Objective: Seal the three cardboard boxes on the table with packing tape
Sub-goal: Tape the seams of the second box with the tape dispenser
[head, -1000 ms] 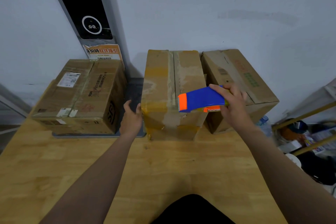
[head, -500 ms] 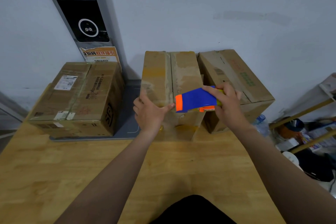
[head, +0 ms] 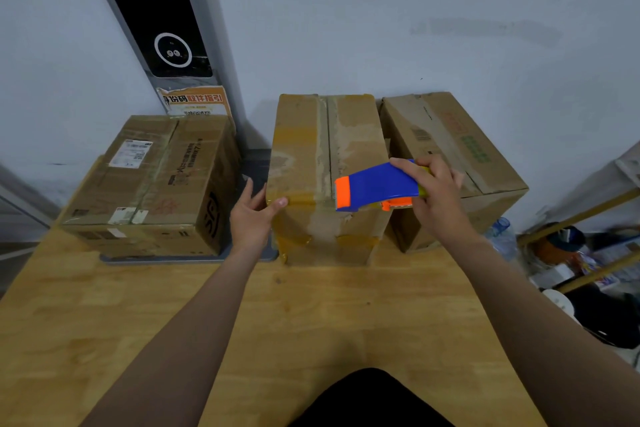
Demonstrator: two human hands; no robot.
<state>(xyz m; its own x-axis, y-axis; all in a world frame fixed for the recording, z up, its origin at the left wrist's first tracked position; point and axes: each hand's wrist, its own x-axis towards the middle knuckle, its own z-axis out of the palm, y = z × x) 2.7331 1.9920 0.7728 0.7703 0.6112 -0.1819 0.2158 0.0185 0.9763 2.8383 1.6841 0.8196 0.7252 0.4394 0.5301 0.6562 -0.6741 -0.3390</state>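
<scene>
Three cardboard boxes stand along the wall on the wooden table [head: 311,315]. The left box [head: 156,184] lies flat with a white label. The middle box [head: 322,156] has flaps closed along a centre seam, with old yellowish tape marks. The right box [head: 450,149] leans against it. My right hand [head: 438,198] grips a blue and orange tape dispenser [head: 375,188], held over the middle box's near top edge, right of the seam. My left hand [head: 252,215] holds the middle box's near left corner, thumb on top.
A grey mat [head: 252,166] lies under the left box and reaches the middle one. A black panel [head: 152,10] with an orange sticker stands on the wall behind. To the right of the table are a yellow-framed rack [head: 588,253], a water bottle [head: 500,232] and clutter.
My left hand swung from the box's left side to its front, then back to the near left corner. The dispenser stayed over the near top edge.
</scene>
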